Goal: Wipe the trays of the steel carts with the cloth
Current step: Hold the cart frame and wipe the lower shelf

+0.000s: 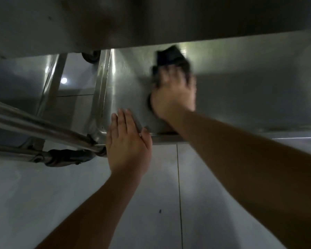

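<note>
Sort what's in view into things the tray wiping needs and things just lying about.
Needed for the job:
cloth
lower tray
right hand, pressing the cloth
left hand, on the tray's rim

Just there:
upper shelf
neighbouring cart's rails
caster
floor tiles

Setting appears to be a commercial kitchen or similar service area: brushed stainless-steel cart tray [241,97] with raised rim, tubular steel frame [43,130], caster wheel [91,55], pale large-format floor tiles [223,194] underneath
</note>
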A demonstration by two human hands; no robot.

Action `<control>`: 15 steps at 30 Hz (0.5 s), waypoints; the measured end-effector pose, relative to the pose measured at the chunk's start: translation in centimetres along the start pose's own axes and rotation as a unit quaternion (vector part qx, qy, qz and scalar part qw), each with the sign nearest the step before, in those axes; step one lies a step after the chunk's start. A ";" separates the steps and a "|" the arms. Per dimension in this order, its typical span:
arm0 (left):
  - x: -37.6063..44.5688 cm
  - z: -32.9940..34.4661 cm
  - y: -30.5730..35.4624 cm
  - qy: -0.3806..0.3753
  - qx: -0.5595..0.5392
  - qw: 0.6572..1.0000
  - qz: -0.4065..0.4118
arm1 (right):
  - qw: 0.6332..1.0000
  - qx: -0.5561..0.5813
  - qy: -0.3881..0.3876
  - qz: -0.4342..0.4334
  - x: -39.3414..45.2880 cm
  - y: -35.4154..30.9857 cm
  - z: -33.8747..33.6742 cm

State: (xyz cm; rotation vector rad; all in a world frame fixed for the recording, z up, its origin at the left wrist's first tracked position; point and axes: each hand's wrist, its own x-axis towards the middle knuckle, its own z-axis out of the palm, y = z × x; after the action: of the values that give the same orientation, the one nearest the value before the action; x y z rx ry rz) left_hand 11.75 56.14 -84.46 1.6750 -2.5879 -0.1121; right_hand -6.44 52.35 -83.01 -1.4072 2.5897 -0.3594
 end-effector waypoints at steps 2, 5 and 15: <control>0.0 -0.1 -0.1 0.005 -0.009 1.000 -0.005 | 0.990 -0.012 -0.034 -0.140 -1.8 -2.6 0.7; -0.2 -0.6 -0.2 0.003 -0.016 1.000 -0.003 | 0.965 -0.056 -0.070 -0.248 -3.2 -1.1 0.1; 0.1 -1.4 0.3 -0.015 -0.002 1.000 -0.003 | 0.989 -0.086 -0.040 -0.111 -5.7 23.4 -8.3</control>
State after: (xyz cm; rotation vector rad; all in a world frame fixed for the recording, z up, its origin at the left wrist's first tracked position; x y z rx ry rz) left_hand 11.58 56.15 -83.03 1.6924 -2.6017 -0.1437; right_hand -24.23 70.51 -81.63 -1.7377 2.4547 -0.1065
